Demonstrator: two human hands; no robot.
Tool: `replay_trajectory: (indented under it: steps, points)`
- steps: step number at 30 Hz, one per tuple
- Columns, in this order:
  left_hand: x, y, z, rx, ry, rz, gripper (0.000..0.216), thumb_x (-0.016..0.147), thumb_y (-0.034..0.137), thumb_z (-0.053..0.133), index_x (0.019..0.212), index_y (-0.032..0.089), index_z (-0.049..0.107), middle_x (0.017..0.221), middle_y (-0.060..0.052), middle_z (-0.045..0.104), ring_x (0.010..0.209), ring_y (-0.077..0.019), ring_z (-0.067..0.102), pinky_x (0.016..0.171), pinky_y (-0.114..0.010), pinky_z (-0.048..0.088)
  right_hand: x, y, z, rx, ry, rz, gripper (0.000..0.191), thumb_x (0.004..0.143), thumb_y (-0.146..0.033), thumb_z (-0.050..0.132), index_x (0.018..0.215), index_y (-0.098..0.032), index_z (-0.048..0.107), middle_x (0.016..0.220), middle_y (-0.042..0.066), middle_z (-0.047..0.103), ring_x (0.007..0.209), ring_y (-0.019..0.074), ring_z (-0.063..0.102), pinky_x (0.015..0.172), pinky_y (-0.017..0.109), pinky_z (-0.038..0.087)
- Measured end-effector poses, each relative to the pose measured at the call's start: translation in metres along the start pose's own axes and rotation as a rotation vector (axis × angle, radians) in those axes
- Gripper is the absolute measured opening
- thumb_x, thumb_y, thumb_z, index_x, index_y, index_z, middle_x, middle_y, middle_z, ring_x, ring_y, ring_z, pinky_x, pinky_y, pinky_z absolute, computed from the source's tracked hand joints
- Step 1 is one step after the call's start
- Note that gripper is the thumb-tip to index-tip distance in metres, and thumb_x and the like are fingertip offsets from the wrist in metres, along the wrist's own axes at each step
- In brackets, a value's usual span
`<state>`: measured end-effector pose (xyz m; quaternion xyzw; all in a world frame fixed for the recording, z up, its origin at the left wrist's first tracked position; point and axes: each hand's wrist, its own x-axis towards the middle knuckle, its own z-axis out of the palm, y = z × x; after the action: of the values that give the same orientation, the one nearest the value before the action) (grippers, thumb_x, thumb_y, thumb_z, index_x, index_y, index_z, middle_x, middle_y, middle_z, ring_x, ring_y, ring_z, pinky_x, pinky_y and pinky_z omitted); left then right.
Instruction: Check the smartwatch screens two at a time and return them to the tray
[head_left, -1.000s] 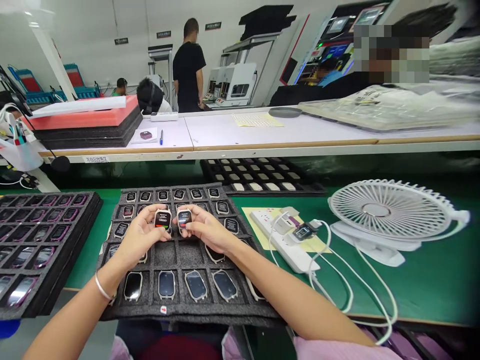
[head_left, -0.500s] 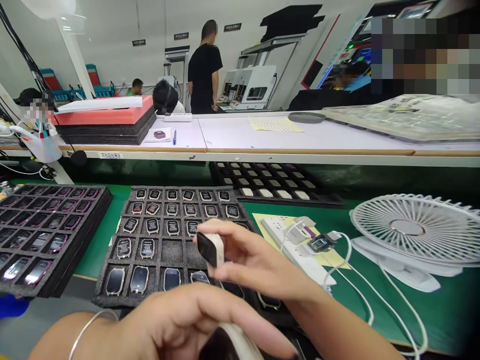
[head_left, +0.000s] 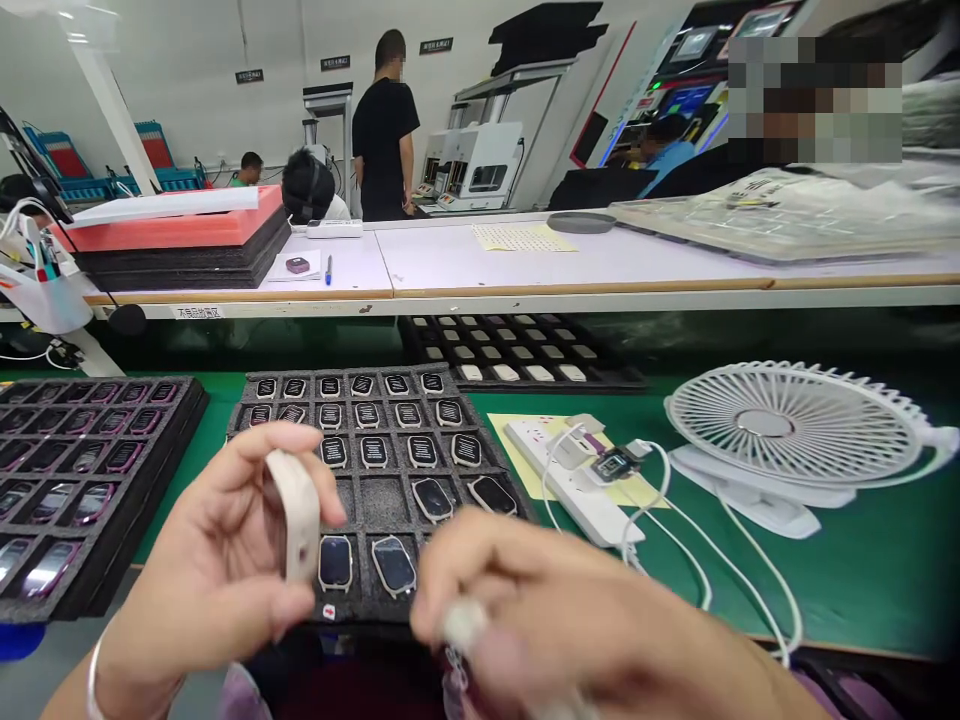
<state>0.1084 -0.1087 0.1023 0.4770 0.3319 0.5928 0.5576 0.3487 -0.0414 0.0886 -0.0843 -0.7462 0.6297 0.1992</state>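
My left hand (head_left: 217, 560) is raised close to the camera and pinches a cream smartwatch body (head_left: 298, 512) edge-on between thumb and fingers. Low in the middle, my right hand (head_left: 555, 620) is blurred; its fingers are curled round a small pale object I cannot name. Both hands hover above the near edge of a black foam tray (head_left: 367, 495) whose pockets hold several watch bodies with dark screens. One pocket in the tray's middle is bare.
A second foam tray of watches (head_left: 82, 470) lies at the left. A white power strip (head_left: 574, 485) with cables and a white desk fan (head_left: 780, 430) stand on the green mat at the right. Another tray (head_left: 517, 355) sits farther back. People work beyond the white bench.
Both hands have lifted from the tray toward the camera. The left hand's watch is now turned edge-on at the left; the right hand has dropped low and is blurred.
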Motion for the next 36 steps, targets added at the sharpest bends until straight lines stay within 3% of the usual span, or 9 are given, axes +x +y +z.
replay_trajectory:
  steps: [3,6,10,14,22,27,32,36]
  points:
    - [0.028,-0.014,-0.012,0.200,0.118,0.067,0.054,0.070,0.016,0.079,0.119,0.030,0.062,0.091,-0.001,0.066,0.062,-0.0089,0.057,0.053,-0.018,0.047,0.031,0.017,-0.020,0.308,0.212,-0.119,0.046,0.082,-0.034,0.075,0.126,-0.038,0.062,0.114,0.005,0.066,0.073,0.0151,0.071,0.069,0.030,0.058]
    - [0.056,-0.035,-0.026,0.345,0.204,0.102,0.054,0.069,0.013,0.077,0.119,0.022,0.059,0.096,-0.004,0.066,0.085,-0.0147,0.062,0.074,-0.023,0.052,0.066,0.049,-0.044,0.484,0.311,-0.076,0.053,0.080,-0.029,0.078,0.129,-0.032,0.058,0.107,0.004,0.070,0.075,0.0144,0.071,0.070,0.029,0.057]
    - [0.079,-0.071,-0.046,0.343,0.199,-0.012,0.057,0.067,0.015,0.075,0.120,0.020,0.054,0.106,-0.006,0.065,0.093,-0.0171,0.063,0.073,-0.024,0.050,0.091,0.097,-0.061,0.630,0.359,0.070,0.058,0.076,-0.029,0.081,0.128,-0.024,0.055,0.109,0.007,0.072,0.079,0.0146,0.073,0.078,0.030,0.057]
    - [0.082,-0.098,-0.055,0.301,0.246,-0.151,0.060,0.066,0.017,0.074,0.121,0.018,0.050,0.108,-0.010,0.067,0.094,-0.0190,0.064,0.064,-0.022,0.047,0.093,0.125,-0.059,0.733,0.368,0.172,0.056,0.074,-0.025,0.081,0.124,-0.020,0.055,0.106,0.008,0.074,0.081,0.0157,0.074,0.080,0.028,0.056]
    - [0.081,-0.108,-0.061,0.254,0.275,-0.187,0.051,0.066,0.013,0.064,0.114,0.019,0.050,0.093,0.000,0.062,0.059,-0.0068,0.057,0.055,-0.021,0.045,0.092,0.124,-0.056,0.787,0.447,0.250,0.047,0.075,-0.014,0.072,0.119,-0.018,0.056,0.109,0.009,0.073,0.080,0.0179,0.075,0.083,0.032,0.055]
    - [0.080,-0.108,-0.062,0.210,0.252,-0.199,0.048,0.067,0.012,0.061,0.113,0.019,0.050,0.096,0.000,0.061,0.063,-0.0077,0.062,0.059,-0.022,0.047,0.088,0.127,-0.054,0.746,0.428,0.227,0.047,0.077,-0.013,0.066,0.122,-0.018,0.055,0.091,0.005,0.074,0.079,0.0183,0.074,0.078,0.032,0.054]
    - [0.079,-0.106,-0.061,0.196,0.248,-0.202,0.045,0.069,0.013,0.063,0.112,0.019,0.052,0.098,0.000,0.060,0.062,-0.0071,0.062,0.059,-0.022,0.046,0.087,0.131,-0.053,0.689,0.445,0.227,0.043,0.077,-0.011,0.064,0.118,-0.019,0.058,0.097,0.005,0.074,0.073,0.0156,0.072,0.069,0.028,0.052]
    - [0.078,-0.105,-0.061,0.176,0.230,-0.217,0.047,0.069,0.015,0.064,0.114,0.019,0.051,0.094,0.000,0.062,0.062,-0.0083,0.062,0.060,-0.023,0.047,0.088,0.132,-0.053,0.684,0.451,0.210,0.038,0.077,-0.011,0.063,0.114,-0.020,0.059,0.097,0.005,0.073,0.074,0.0149,0.072,0.071,0.028,0.053]
